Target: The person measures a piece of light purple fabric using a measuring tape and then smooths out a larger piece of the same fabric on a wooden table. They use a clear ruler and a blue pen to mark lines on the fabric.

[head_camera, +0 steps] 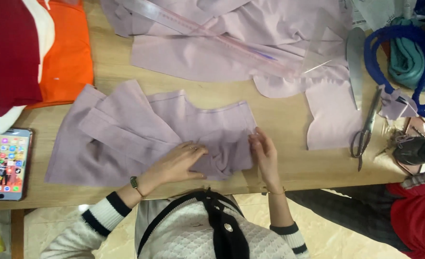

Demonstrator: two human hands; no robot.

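A cut piece of pale lilac fabric (126, 132) lies spread on the wooden table (279, 115) in front of me, with folds fanning to the left. My left hand (179, 160) lies flat on the fabric near its lower middle, fingers pressing a fold. My right hand (264, 153) pinches the fabric's right edge between fingers and thumb. A watch sits on my left wrist and a thin bracelet on my right.
More lilac fabric pieces (231, 43) lie at the back under a long clear ruler (207, 33). Scissors (366, 129) rest at the right. A phone (6, 163) lies at the left edge, orange and red cloth (64, 52) behind it. Another person's red sleeve (419, 216) is at the right.
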